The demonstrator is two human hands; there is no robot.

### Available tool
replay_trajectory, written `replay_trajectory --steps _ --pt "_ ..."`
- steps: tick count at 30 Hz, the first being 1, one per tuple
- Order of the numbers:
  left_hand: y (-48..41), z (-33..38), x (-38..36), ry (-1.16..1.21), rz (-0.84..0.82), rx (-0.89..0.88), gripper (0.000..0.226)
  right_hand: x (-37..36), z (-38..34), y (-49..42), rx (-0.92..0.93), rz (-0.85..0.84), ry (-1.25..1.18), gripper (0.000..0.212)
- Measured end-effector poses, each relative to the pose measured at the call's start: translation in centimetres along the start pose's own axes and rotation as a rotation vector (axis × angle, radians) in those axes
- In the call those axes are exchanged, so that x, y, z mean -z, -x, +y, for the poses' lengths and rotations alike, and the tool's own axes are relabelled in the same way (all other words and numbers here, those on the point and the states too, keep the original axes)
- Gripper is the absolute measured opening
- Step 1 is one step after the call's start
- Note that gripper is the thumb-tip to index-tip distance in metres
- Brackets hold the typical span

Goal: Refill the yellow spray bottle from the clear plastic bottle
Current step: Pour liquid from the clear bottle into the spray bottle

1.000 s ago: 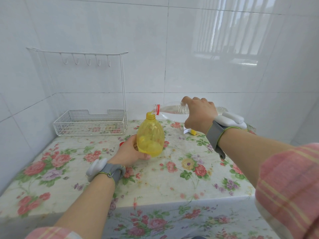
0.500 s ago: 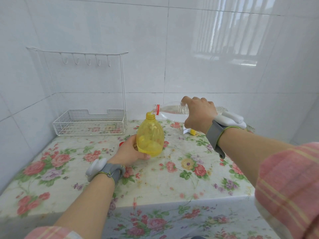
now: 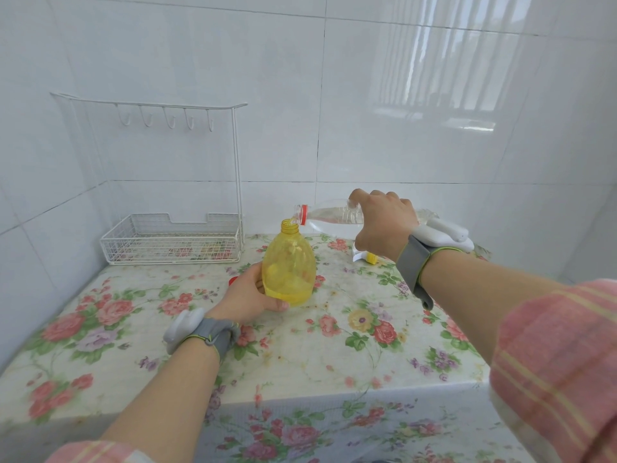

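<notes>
- Currently the yellow spray bottle (image 3: pixel 288 269) stands upright near the middle of the flowered table (image 3: pixel 334 355). Its neck is open, and a shallow layer of liquid lies at the bottom.
- The left hand (image 3: pixel 248 297) curls round the bottle's lower body from the left, steadying it.
- The clear plastic bottle (image 3: pixel 330 215) lies almost level above, its red-ringed mouth right at the yellow neck. The right hand (image 3: pixel 384 225) grips it round the middle from above.
- Pouring looks to be the step in hand, and early on, since most of the yellow bottle appears unfilled.
- The next move likely calls for more tilt while keeping the mouth over that narrow neck; a drift would wet the cloth.
- A white-and-yellow spray head (image 3: pixel 364 257) lies on the table behind the right wrist.
- A white wire rack (image 3: pixel 173 242) sits at the back left.
</notes>
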State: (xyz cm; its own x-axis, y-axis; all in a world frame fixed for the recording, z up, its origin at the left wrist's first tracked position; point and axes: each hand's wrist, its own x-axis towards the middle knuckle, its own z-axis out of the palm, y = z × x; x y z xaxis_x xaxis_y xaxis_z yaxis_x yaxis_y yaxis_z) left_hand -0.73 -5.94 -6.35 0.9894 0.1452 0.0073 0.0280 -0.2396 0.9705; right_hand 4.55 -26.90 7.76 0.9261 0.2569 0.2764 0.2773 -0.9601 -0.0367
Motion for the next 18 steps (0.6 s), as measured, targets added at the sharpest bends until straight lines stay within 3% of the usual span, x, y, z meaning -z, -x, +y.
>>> replay_trajectory --steps 18 --pt "0.31 0.43 -0.17 -0.014 -0.002 -0.002 0.077 -0.14 0.06 -0.2 0.009 0.008 0.021 0.061"
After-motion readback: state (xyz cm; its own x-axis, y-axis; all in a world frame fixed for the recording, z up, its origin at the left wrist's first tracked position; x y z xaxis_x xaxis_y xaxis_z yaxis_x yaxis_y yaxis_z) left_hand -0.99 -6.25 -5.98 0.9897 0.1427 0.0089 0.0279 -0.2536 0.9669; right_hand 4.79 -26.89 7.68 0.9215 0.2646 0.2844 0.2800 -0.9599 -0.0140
